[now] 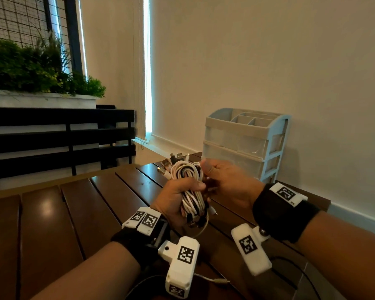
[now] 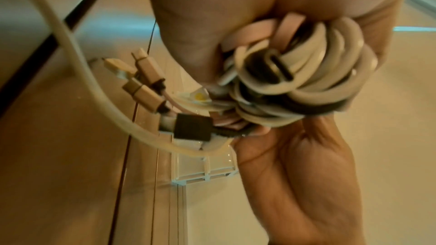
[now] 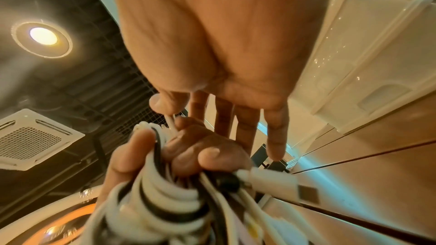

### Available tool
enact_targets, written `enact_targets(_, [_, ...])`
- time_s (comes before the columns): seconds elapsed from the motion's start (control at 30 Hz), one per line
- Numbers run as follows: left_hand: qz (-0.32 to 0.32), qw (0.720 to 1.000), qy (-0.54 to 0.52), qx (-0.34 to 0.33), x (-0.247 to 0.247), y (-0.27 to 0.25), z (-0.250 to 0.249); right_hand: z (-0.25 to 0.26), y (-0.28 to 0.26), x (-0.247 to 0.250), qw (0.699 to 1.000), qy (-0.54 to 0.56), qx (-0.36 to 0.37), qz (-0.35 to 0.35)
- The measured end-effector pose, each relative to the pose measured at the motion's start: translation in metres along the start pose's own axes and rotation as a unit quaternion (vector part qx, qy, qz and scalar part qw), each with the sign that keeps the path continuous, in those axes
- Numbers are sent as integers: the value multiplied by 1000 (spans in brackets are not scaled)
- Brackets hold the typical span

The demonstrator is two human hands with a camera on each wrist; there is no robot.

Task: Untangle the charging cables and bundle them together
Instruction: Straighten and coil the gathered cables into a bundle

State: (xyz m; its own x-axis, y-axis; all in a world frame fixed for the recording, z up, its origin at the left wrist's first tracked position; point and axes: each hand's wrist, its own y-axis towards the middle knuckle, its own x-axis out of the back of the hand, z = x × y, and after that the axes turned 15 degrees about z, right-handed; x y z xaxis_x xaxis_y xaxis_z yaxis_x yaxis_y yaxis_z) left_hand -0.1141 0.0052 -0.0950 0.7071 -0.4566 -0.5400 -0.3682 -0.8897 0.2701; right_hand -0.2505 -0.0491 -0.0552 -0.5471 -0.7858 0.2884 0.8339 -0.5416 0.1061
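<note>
The coiled charging cables (image 1: 189, 187) are held above the desk (image 1: 74, 213), toward its far right corner. The left hand (image 1: 175, 202) is wrapped round the bundle's middle. The right hand (image 1: 223, 180) is set against the upper loops; its thumb is pressed to a white strand, its fingers (image 3: 245, 129) largely straight. The bundle is judged light, soft and springy, with smooth jackets liable to slip. Loose plug ends (image 2: 141, 81) protrude; a hold at mid-coil is advised, never at the connectors.
</note>
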Motion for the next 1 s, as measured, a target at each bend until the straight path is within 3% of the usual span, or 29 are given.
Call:
enact_targets(0.23, [27, 997, 70, 15, 0, 0, 2, 13, 1, 3, 994, -111, 9, -25])
enact_targets(0.37, [20, 998, 55, 4, -1, 1, 1, 12, 2, -1, 995, -84, 23, -52])
enact_targets(0.47, [10, 999, 33, -27, -4, 3, -2, 3, 1, -7, 1000, 3, 12, 4])
enact_targets(0.57, [-43, 998, 12, -45, -12, 4, 1, -12, 4, -10, 998, 5, -9, 60])
enact_targets(0.73, [-103, 995, 12, -8, -7, 6, 4, -18, 9, -18, 989, 68, -57, 115])
enact_targets(0.8, [-100, 994, 30, 6, -6, 6, 6, -12, 7, -20, 989, 22, -86, 121])
enact_targets(0.9, [-98, 991, 87, -27, 0, 6, 10, -6, 4, -27, 991, -67, -84, 81])
enact_targets(1.0, [-75, 987, 130, -65, -2, 5, 10, -10, 4, -34, 995, -76, -62, 5])
